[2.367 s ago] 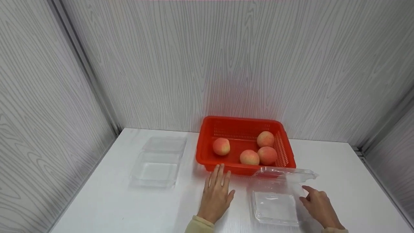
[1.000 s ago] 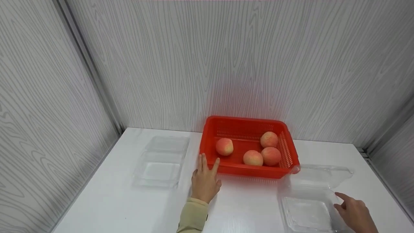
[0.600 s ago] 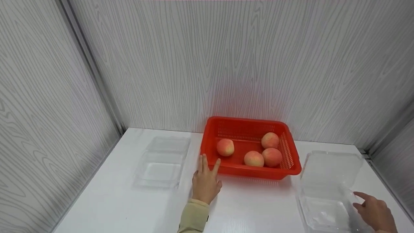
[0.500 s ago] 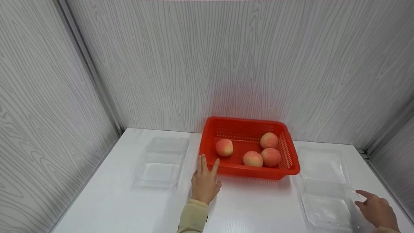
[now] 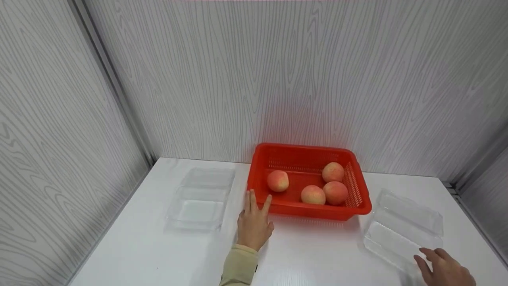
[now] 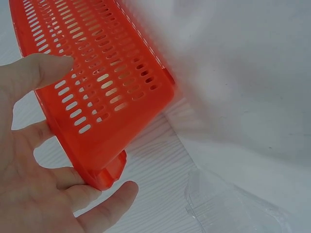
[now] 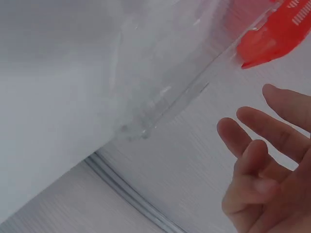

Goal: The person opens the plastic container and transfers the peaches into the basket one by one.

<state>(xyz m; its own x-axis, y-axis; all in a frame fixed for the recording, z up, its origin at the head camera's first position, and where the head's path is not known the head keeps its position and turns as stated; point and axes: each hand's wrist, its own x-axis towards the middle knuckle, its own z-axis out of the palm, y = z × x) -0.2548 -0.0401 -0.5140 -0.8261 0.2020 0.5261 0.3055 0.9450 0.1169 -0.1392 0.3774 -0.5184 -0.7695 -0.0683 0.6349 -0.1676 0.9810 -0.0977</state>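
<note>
In the head view my left hand rests spread against the front-left corner of a red plastic basket. The left wrist view has its fingertips touching the basket rim and the thumb lying by the slotted wall. Several peaches sit in the basket. At the right, my right hand is beside a clear plastic clamshell box, lid folded back, set at an angle on the table. In the right wrist view its loosely bent fingers hold nothing and stand apart from the box.
A second clear clamshell box lies with its lid back on the left of the white table. Grey wood-grain panels rise behind and at both sides.
My right hand has moved the clear box to the right, its lid has come down flat, and the box has turned askew. That hand has let go. My left hand has moved to the basket's corner.
</note>
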